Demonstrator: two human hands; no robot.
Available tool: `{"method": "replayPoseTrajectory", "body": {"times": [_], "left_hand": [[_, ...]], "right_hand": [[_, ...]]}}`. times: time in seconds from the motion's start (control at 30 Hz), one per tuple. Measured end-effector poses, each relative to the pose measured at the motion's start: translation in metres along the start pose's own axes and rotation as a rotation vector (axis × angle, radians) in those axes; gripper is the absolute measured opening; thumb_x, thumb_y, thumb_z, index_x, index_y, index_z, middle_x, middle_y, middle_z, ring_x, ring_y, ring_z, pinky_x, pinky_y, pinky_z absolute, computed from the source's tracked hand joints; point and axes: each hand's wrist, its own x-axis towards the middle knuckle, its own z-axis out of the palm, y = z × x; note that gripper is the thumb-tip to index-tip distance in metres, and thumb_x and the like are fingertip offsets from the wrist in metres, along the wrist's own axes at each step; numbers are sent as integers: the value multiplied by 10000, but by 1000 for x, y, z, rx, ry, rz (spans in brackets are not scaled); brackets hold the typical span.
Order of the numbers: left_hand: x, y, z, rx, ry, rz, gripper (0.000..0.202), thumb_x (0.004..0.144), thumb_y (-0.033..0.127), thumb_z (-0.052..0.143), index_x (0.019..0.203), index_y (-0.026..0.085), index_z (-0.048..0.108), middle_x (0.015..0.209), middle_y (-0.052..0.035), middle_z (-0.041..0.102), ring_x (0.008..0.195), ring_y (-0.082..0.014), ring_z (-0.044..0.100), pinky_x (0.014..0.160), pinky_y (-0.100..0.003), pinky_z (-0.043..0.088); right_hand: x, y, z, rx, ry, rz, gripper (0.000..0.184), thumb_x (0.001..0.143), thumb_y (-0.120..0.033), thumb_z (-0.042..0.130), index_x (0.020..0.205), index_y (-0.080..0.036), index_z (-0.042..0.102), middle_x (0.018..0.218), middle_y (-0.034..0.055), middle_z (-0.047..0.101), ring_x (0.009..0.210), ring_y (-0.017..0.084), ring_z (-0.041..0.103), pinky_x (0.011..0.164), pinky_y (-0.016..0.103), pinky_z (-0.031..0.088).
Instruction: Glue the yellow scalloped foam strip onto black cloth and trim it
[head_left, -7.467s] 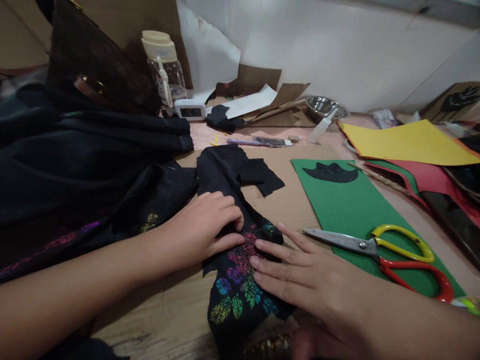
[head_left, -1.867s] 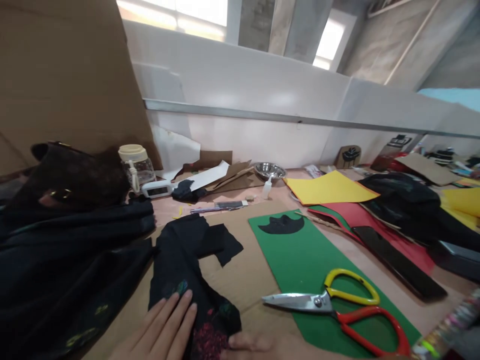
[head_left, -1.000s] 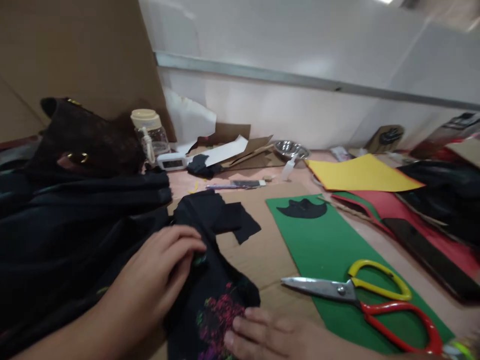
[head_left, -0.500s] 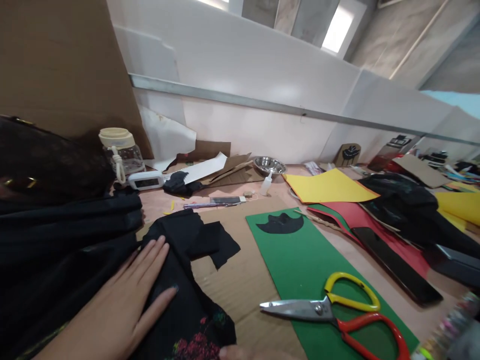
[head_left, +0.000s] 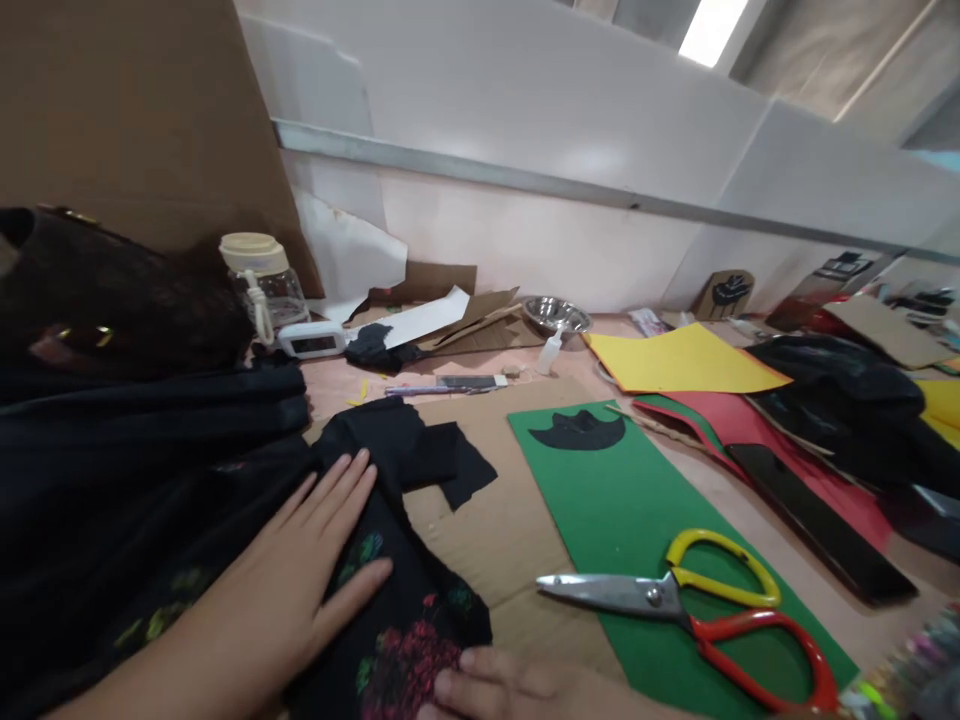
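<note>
A black piece of fabric (head_left: 405,470) with coloured leaf prints lies on brown cardboard (head_left: 495,530) in front of me. My left hand (head_left: 300,570) rests flat on it, fingers stretched out and together. My right hand (head_left: 495,690) shows only at the bottom edge, its fingertips pressing the fabric's printed lower corner. Scissors (head_left: 697,620) with one yellow and one red handle lie shut on a green sheet (head_left: 607,490), to the right of both hands.
A heap of black cloth (head_left: 127,460) and a dark bag (head_left: 105,300) fill the left. At the back stand a bottle (head_left: 262,285), a white clock (head_left: 311,343), a steel bowl (head_left: 556,315) and cardboard scraps. Yellow (head_left: 675,360) and red sheets lie right.
The head camera has swung up and down between frames. My left hand has gone from curled on the fabric to lying flat, and slid slightly along it. My right fingertips stay on the lower corner.
</note>
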Motion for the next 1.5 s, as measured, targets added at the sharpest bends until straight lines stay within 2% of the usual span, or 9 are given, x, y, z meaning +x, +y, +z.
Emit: {"method": "replayPoseTrajectory", "body": {"times": [0.13, 0.23, 0.4, 0.57, 0.67, 0.8, 1.03, 1.2, 1.5], "left_hand": [[18, 4, -29, 37, -66, -139, 698, 1061, 506, 357, 1543, 4, 404, 1629, -303, 367, 1504, -403, 408, 1161, -564, 454], [17, 23, -51, 92, 12, -31, 527, 1074, 257, 340, 1574, 91, 376, 1702, -203, 278, 1592, -313, 226, 1280, -535, 280], [-5, 47, -49, -12, -170, -10, 895, 1000, 686, 400, 1599, 29, 300, 1693, -247, 254, 1576, -369, 260, 1231, -536, 378], [-5, 45, -40, -90, -301, -77, 989, 954, 772, 370, 1587, 13, 342, 1691, -233, 240, 1579, -371, 251, 1277, -568, 269], [0, 45, -45, -107, -345, -90, 987, 955, 755, 384, 1595, 7, 319, 1698, -227, 200, 1589, -373, 214, 1286, -596, 222], [4, 41, -51, -142, -426, -96, 901, 981, 658, 425, 1610, 27, 291, 1710, -204, 154, 1599, -364, 168, 1287, -624, 184], [12, 21, -43, -202, -257, -76, 698, 1069, 503, 305, 1634, 96, 253, 1730, -143, 166, 1612, -288, 133, 1302, -563, 193], [10, 15, -30, -105, -263, -49, 795, 1038, 623, 300, 1602, 65, 339, 1700, -177, 247, 1582, -343, 258, 1265, -582, 278], [9, 17, -31, -85, -242, -52, 774, 1032, 617, 331, 1602, 94, 351, 1695, -166, 290, 1582, -320, 270, 1276, -535, 247]], "right_hand": [[0, -17, -24, -271, 197, -14, 282, 1077, -249, 552, 1278, -101, 683, 1294, 21, 755, 1215, 145, 697, 1236, 265, 367], [6, -26, -37, -282, 127, -16, 204, 1059, -185, 552, 1137, -167, 740, 1312, 17, 747, 1227, 170, 696, 1233, 318, 393], [13, -35, -62, -268, 39, -25, 396, 1068, -79, 366, 1106, -156, 753, 1303, 62, 751, 1218, 191, 705, 1203, 326, 431], [20, -40, -86, -126, 37, -58, 455, 1101, -136, 321, 1054, -180, 771, 1252, 14, 778, 1211, 144, 700, 1267, 274, 300], [26, -38, -87, -97, 24, 10, 391, 1116, -315, 411, 1230, -125, 733, 1353, 62, 721, 1295, 190, 655, 1258, 322, 347], [34, -30, -76, -179, -190, 81, 801, 1020, -620, 514, 1492, 27, 504, 1558, 231, 477, 1447, 353, 493, 1204, 473, 438], [40, -18, -70, -6, -330, 190, 941, 1003, -722, 369, 1597, 7, 345, 1675, 214, 242, 1583, 301, 208, 1317, 427, 182], [49, -17, -82, 107, -436, 218, 839, 1035, -617, 472, 1579, 15, 382, 1658, 210, 264, 1578, 287, 212, 1318, 383, 137], [46, -25, -99, -104, -420, 61, 509, 1067, -276, 477, 1523, -51, 505, 1590, 139, 450, 1460, 270, 481, 1217, 372, 417]]}}
